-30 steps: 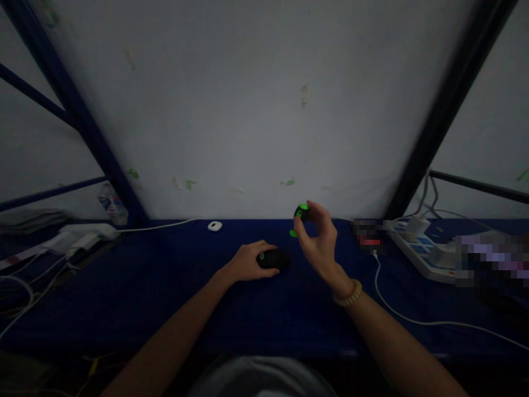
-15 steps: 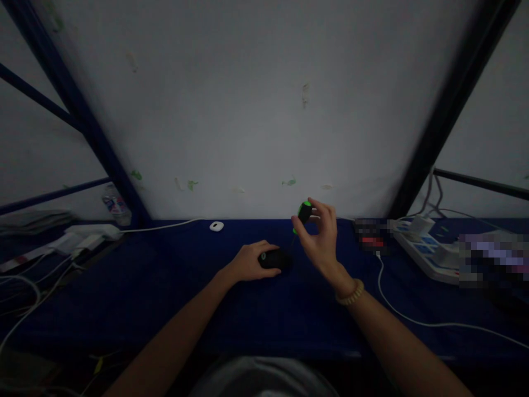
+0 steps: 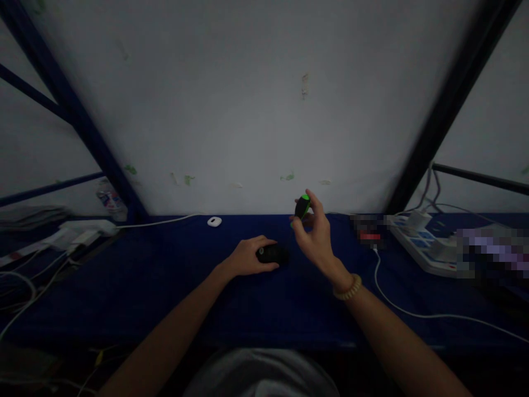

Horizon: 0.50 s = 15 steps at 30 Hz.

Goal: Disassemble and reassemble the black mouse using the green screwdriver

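My left hand (image 3: 249, 257) rests over a black computer mouse (image 3: 273, 254), which lies on the dark blue desk surface (image 3: 165, 286). My right hand (image 3: 315, 238) is raised above the desk to the right of the mouse. Between its thumb and fingertips it pinches a small black-and-green fidget spinner (image 3: 302, 208), seen nearly edge-on. The fingers hide part of the spinner.
A white power strip (image 3: 417, 245) with plugs and a white cable (image 3: 397, 306) lie at right, beside pixelated patches. A small white object (image 3: 214, 221) sits by the white wall (image 3: 264, 110). Dark blue metal posts (image 3: 82, 127) flank the desk; cables lie at left.
The spinner has turned in my right hand's fingers and now shows a narrower, more upright profile. The left hand and mouse stay in place; the whole view has shifted slightly.
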Tool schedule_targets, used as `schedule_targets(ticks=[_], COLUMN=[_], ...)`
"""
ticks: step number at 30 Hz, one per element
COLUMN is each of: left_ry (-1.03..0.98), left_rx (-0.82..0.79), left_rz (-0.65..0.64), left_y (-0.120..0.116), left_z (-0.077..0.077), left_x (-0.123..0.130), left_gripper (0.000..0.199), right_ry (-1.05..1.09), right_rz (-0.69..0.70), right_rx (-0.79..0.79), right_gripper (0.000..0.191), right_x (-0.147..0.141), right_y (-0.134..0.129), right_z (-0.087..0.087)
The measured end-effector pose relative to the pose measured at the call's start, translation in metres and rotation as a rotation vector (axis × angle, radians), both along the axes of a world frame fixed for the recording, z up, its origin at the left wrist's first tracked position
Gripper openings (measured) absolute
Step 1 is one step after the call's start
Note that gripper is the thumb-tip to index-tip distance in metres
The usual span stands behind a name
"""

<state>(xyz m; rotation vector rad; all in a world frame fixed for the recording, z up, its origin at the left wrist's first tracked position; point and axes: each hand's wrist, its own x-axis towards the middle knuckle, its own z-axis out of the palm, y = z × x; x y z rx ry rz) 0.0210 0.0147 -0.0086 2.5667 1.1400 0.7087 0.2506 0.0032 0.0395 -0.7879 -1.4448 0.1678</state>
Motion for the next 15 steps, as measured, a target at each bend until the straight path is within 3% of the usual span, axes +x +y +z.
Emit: schedule_targets(ticks=[4, 9, 15], left_ry=[-0.001, 0.004, 0.011], left_rx=[0.002, 0.01, 0.026], left_rz=[0.002, -0.001, -0.011], left_y=[-0.0001, 0.0008, 0.0021], left_z=[-0.0002, -0.0016, -0.0026], left_x=[-0.0003, -0.0004, -0.0009], left_gripper=[0.062, 0.062, 0.063], right_ry=[0.036, 0.035, -0.048], right_rz=[-0.035, 0.073, 0.041], right_rx=[0.051, 0.06, 0.004], right_gripper=[0.062, 0.069, 0.074], right_x=[-0.0005, -0.0021, -0.0008], right_y=[-0.0004, -0.0023, 0.0008], right_z=[0.0007, -0.0013, -0.0038])
